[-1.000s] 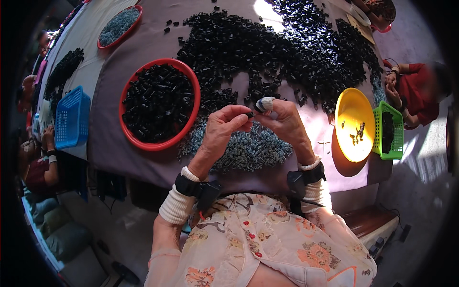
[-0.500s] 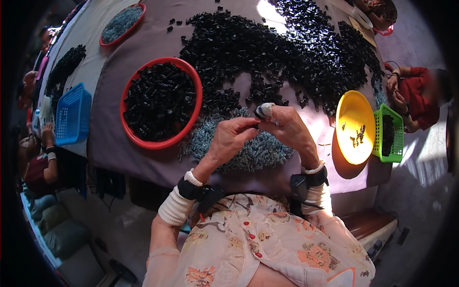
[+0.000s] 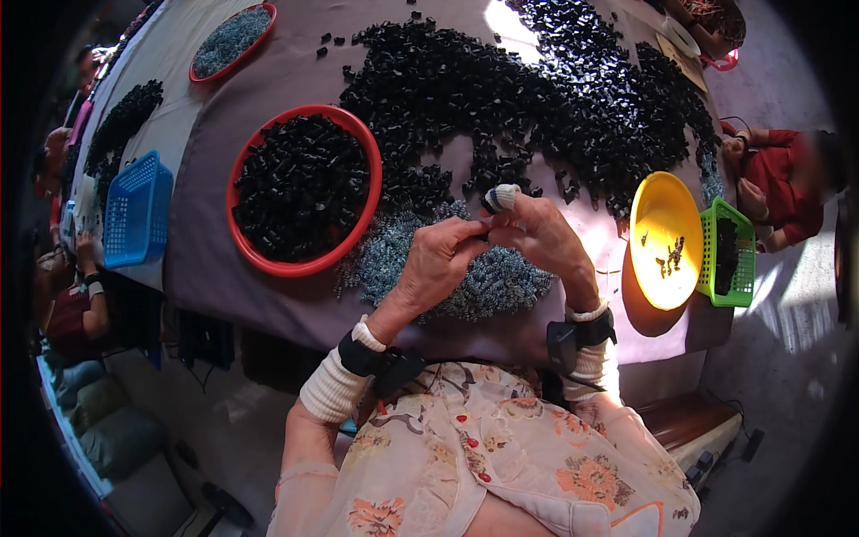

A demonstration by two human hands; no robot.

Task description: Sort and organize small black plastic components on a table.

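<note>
My left hand and my right hand meet fingertip to fingertip, both in a pinch. A small black plastic piece shows between them, mostly hidden by the fingers. White wrap with a dark stripe covers one finger of my right hand. Below both hands lies a heap of small silvery metal springs. Just beyond it spreads a large pile of small black plastic pieces. To the left, a red basin is full of similar black pieces.
At the right stand a yellow bowl with a few dark bits and a green basket. A blue basket and another red basin of springs are on the left. Other people sit at both sides of the table.
Both hands stay pinched together at nearly the same spot, with a slight shift of the fingers. A co-worker's hands at the right have moved apart.
</note>
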